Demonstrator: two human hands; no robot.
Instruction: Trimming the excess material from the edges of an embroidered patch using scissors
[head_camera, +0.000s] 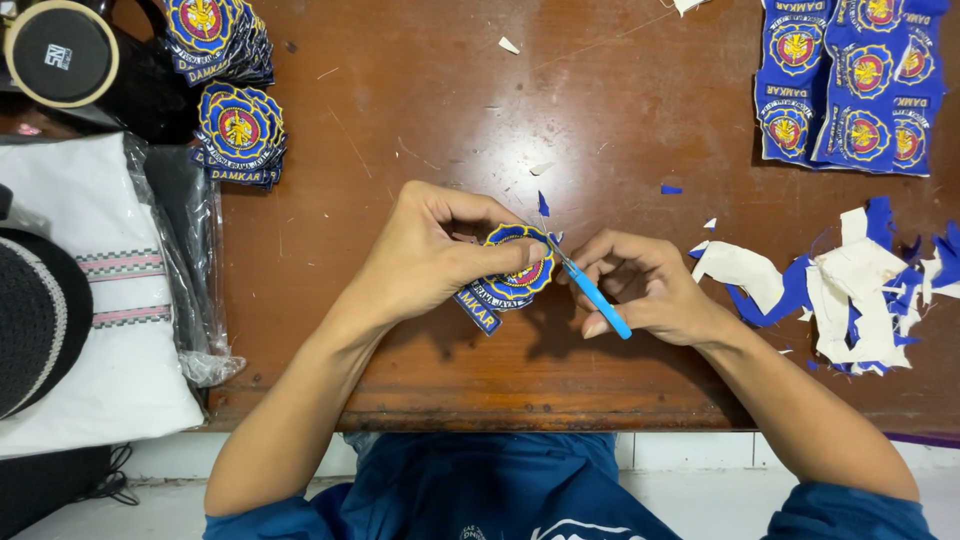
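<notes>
My left hand (425, 255) pinches a round blue embroidered patch (510, 283) with a yellow rim and a lettered tab, held just above the brown wooden table (420, 120). My right hand (645, 285) grips small blue-handled scissors (598, 297), their metal tips touching the patch's right edge. A tiny blue sliver (543, 204) lies just beyond the patch.
Cut patches are stacked at the far left (240, 125). An uncut blue sheet of patches (850, 80) lies at the far right, with white and blue trimmings (850, 285) below it. White folded cloth in plastic (100, 290) and a black cap (35, 325) sit left.
</notes>
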